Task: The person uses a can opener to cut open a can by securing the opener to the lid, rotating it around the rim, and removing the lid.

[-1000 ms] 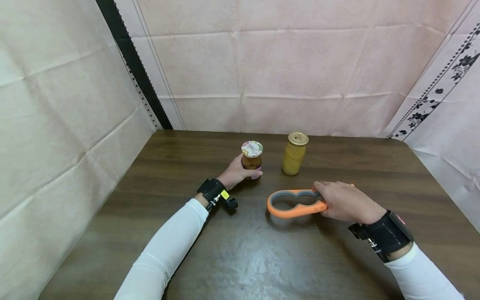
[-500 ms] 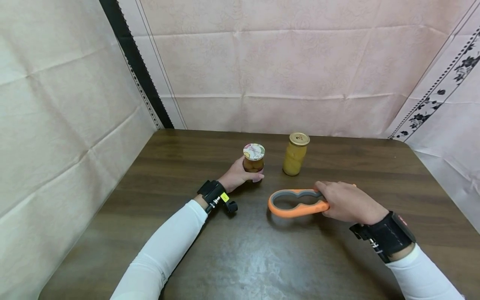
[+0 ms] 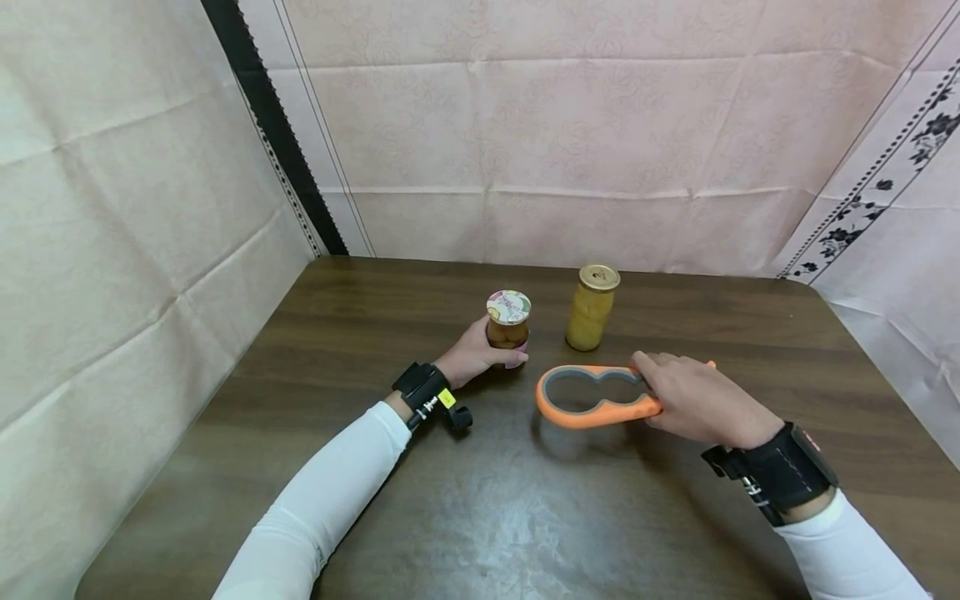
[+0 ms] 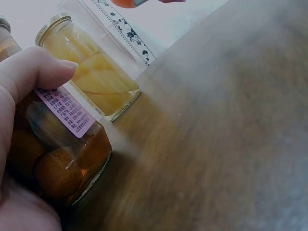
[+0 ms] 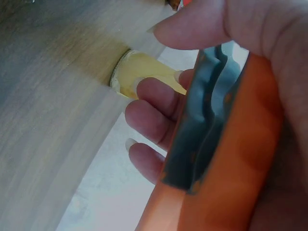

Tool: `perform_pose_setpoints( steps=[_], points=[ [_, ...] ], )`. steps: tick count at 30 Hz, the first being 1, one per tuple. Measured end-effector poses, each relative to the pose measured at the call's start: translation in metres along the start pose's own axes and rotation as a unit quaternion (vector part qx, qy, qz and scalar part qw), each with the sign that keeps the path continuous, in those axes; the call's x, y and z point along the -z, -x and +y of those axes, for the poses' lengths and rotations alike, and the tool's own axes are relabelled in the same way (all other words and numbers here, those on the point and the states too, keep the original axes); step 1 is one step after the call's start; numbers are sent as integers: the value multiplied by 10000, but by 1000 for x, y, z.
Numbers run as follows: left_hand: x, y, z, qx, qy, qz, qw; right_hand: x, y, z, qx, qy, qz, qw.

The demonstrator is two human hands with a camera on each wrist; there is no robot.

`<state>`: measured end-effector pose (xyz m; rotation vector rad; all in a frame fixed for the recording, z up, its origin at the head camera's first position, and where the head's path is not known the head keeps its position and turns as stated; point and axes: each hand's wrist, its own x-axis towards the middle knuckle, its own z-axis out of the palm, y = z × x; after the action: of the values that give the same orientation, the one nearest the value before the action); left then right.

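Left hand (image 3: 478,354) grips a lidded jar of brown contents (image 3: 507,333); its pink label (image 4: 70,113) shows beneath the thumb. Right hand (image 3: 697,400) holds an orange-and-grey tool (image 3: 600,414), loop extending toward the left hand. A gold-lidded yellow jar (image 3: 590,315) stands upright between and beyond both hands, touching neither.
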<state>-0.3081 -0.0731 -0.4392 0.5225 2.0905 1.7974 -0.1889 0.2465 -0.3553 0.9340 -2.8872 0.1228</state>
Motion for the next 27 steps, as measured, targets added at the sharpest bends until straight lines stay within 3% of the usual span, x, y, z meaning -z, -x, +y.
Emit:
perform_pose_setpoints(
  steps=[5,20,27],
  points=[
    [-2,5,1,-82,126,-164,9998,1,0,-2,88,86,54,9999],
    [-5,13,0,-184,179,-390,9989,0,1,-5,871,745,647,9913],
    [-5,14,1,-206,229,-416,9987,0,0,-7,1006,661,770,9897]
  ],
)
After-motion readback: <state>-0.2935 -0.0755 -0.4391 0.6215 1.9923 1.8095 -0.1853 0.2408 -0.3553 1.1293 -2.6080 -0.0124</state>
